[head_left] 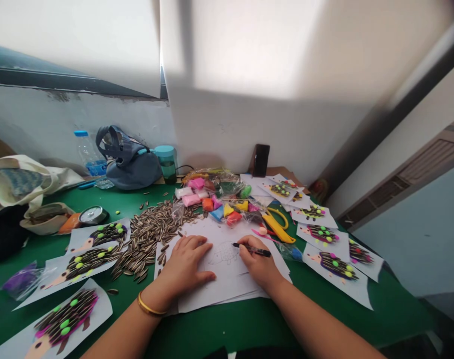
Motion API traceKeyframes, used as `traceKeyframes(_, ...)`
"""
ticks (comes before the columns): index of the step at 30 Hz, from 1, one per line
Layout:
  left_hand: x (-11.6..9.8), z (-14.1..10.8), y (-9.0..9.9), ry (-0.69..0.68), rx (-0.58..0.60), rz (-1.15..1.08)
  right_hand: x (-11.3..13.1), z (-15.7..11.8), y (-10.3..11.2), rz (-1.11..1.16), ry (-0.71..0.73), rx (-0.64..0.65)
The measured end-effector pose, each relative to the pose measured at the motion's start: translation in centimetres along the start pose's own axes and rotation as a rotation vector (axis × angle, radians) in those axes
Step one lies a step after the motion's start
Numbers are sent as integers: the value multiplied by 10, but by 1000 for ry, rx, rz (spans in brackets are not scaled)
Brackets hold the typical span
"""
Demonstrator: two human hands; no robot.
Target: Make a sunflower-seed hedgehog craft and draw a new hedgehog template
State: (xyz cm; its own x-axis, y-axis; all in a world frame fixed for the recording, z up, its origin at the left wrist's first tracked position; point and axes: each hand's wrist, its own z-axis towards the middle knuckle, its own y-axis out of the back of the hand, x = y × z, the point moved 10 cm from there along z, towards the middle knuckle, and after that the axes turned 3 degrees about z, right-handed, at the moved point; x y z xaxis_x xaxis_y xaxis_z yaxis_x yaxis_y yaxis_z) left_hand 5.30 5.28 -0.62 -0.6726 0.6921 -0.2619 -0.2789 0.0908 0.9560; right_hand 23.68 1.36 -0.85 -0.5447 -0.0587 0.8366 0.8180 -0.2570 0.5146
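Note:
My right hand (257, 262) is closed around a black pen (262, 251), its tip at a line drawing (223, 254) of a hedgehog-like animal. The drawing is on a white sheet of paper (200, 294), with more sheets beneath it. My left hand (189, 262) lies flat on the paper left of the drawing, fingers and thumb apart, with a gold bangle on the wrist. A heap of striped sunflower seeds (148, 237) spreads just beyond the left hand, some seeds lying on the paper's edge.
Finished-looking seed hedgehog pictures (68, 319) lie on both sides. Behind the paper are bags of coloured clay (212, 204), a yellow utility knife (277, 229) and yellow-handled scissors (277, 215). A phone (261, 160) leans on the wall; a blue bag (133, 167) and cup (166, 162) stand back left.

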Motion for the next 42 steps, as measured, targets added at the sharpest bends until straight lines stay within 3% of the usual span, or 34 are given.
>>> traceKeyframes(42, 3, 0, -2, 1, 3, -14, 0, -7, 7, 3, 4, -29)
